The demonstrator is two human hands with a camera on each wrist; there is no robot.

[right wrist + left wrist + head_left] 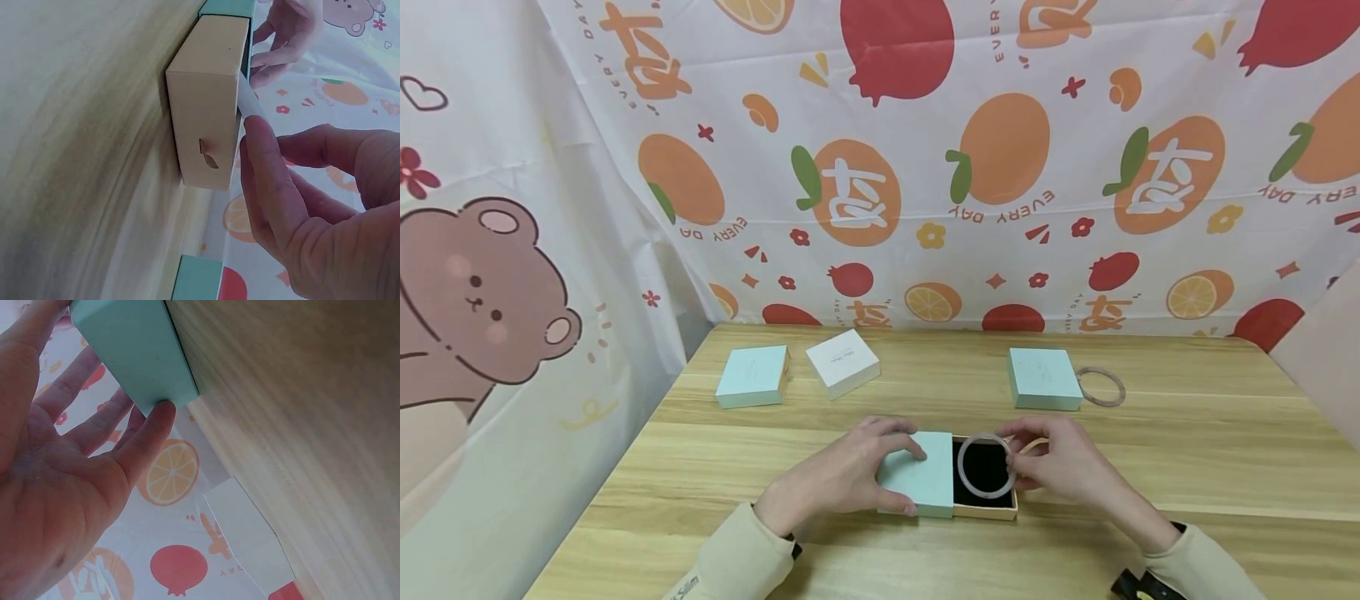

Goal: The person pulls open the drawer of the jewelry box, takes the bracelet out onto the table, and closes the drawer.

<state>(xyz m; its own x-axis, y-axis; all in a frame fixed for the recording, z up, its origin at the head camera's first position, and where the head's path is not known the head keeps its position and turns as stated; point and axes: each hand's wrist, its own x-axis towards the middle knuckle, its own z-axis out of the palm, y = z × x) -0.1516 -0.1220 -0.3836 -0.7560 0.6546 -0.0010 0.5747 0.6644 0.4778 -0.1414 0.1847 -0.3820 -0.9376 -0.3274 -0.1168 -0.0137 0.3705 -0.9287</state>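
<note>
A mint-green sleeve box point(928, 475) lies on the table with its tan drawer point(985, 512) pulled partway out to the right, showing a black lining. My left hand point(850, 471) grips the sleeve, thumb at the near side and fingers over the top and far side. Between the thumb and fingers of my right hand point(1063, 458) is the right edge of a pale translucent bangle point(962, 479), held over the drawer's black lining. In the right wrist view the bangle point(251, 103) dips at the drawer's open top; whether it touches the lining I cannot tell.
Behind stand a mint box point(752, 375) at far left, a white box point(844, 363) beside it, and another mint box point(1045, 378) at right. A second bangle point(1102, 387) lies against that right box. A fruit-print cloth point(925, 192) hangs along the table's back edge.
</note>
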